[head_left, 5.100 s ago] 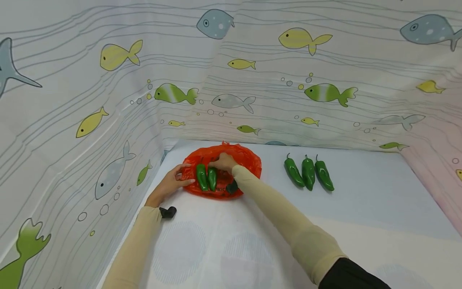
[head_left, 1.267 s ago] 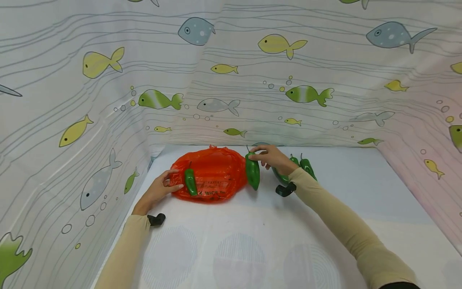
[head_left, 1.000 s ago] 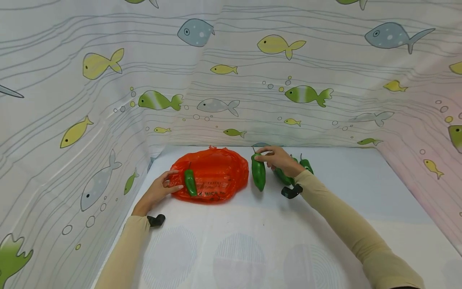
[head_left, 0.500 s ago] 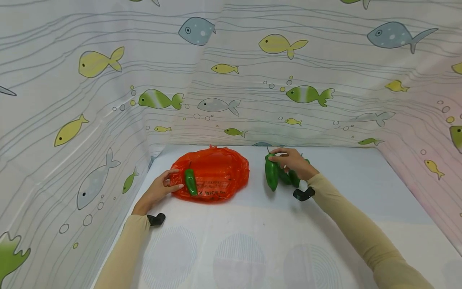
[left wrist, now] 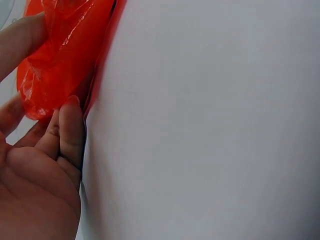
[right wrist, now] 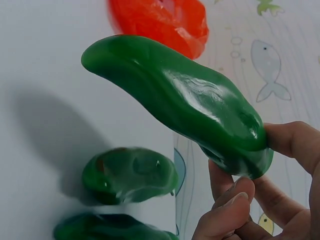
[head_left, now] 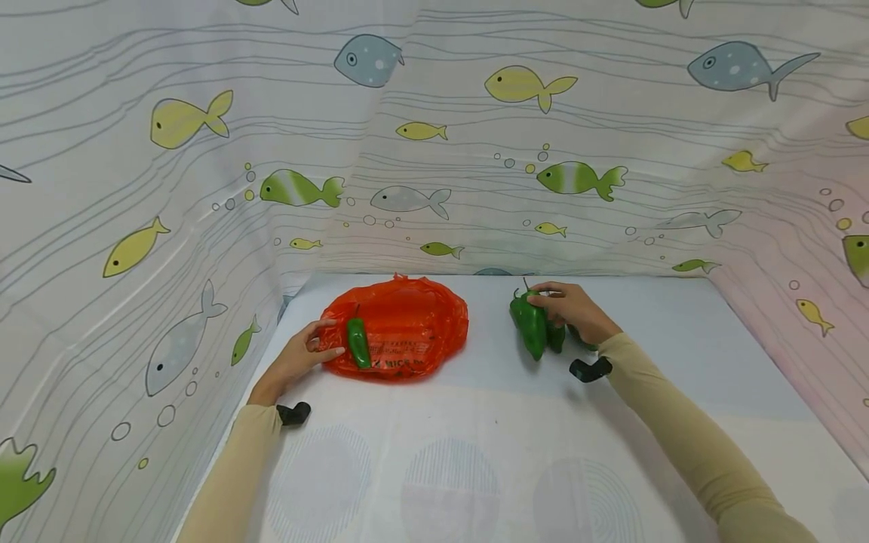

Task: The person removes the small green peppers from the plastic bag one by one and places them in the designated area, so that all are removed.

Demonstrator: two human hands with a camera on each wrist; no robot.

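My right hand (head_left: 573,309) pinches a glossy green chili pepper (head_left: 532,328) near its stem end, the tip pointing down toward the table. In the right wrist view this pepper (right wrist: 185,100) fills the middle, clear of the white surface, with its shadow beneath. Behind it lie other green peppers (right wrist: 130,175), partly covered by the hand in the head view. On the left, my left hand (head_left: 299,358) holds the edge of a red plastic bag (head_left: 437,317), its fingers curled at the crinkled plastic (left wrist: 65,65). One green pepper (head_left: 358,343) lies on the bag near those fingers.
A white cloth with pale round patterns covers the table (head_left: 475,422). Fish-printed curtains (head_left: 475,166) rise at the back and along both sides. Dark wrist cameras (head_left: 294,413) are strapped to both wrists.
One of two peppers on the bag was picked up by my right hand and carried rightward to the other peppers. My left hand stays at the bag's left edge.
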